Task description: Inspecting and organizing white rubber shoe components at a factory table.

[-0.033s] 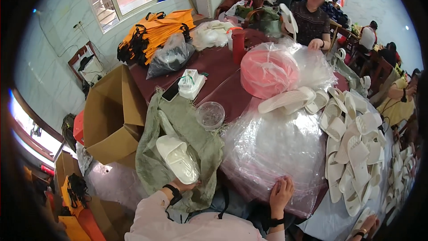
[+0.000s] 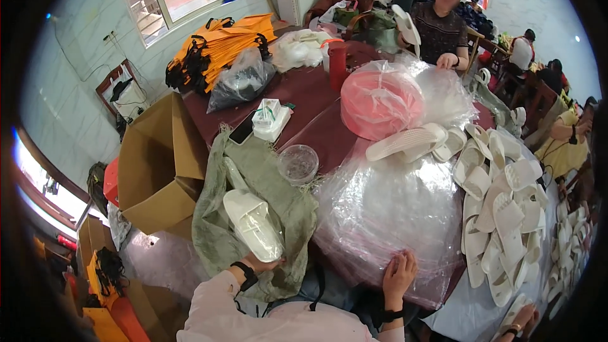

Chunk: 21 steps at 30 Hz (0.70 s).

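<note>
My left hand (image 2: pixel 256 265), with a black wristband, grips the near end of a white slipper wrapped in clear plastic (image 2: pixel 253 223). The slipper lies over a green woven sack (image 2: pixel 266 171) spread on the dark red table (image 2: pixel 310 98). My right hand (image 2: pixel 399 273) rests with fingers spread on the near edge of a thick stack of clear plastic bags (image 2: pixel 386 209). A heap of loose white slippers (image 2: pixel 500 202) lies to the right of that stack.
An open cardboard box (image 2: pixel 158 164) stands at the left. On the table are a clear bowl (image 2: pixel 297 163), a small white box (image 2: pixel 271 119), a pink round bundle (image 2: pixel 380 98) and orange bags (image 2: pixel 221 44). A person (image 2: pixel 443 22) sits opposite; another's hand (image 2: pixel 519 320) shows lower right.
</note>
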Tool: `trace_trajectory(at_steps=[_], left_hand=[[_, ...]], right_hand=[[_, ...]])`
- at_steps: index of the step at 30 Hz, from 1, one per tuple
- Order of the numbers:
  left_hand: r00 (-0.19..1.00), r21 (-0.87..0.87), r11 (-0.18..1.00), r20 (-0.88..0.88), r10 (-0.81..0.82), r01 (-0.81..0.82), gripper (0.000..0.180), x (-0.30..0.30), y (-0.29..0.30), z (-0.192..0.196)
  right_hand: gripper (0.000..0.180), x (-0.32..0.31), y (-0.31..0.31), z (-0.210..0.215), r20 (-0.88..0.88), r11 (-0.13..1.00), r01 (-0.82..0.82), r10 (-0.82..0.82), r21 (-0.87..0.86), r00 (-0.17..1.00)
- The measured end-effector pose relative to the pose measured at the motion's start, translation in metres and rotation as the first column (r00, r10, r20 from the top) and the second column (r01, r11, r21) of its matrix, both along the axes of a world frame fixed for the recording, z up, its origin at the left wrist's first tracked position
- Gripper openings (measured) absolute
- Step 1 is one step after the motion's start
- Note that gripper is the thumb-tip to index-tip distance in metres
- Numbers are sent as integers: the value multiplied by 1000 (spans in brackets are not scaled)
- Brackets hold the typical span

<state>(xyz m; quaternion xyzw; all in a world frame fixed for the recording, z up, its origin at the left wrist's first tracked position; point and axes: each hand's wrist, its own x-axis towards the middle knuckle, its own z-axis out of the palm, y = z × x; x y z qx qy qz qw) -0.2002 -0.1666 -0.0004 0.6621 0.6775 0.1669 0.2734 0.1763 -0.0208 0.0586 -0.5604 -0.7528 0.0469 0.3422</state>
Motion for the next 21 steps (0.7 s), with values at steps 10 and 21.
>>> trace_trajectory(at_steps=[10, 21], left_hand=[[950, -232, 972, -309, -33, -42, 31, -41, -3, -27], [-414, -759, 542, 651, 636, -360, 27, -8, 18, -49]], right_hand=[[18, -1, -1, 4, -2, 1000, -1, 1, 14, 1000], [20, 0, 4, 0, 14, 999, 41, -42, 22, 999]])
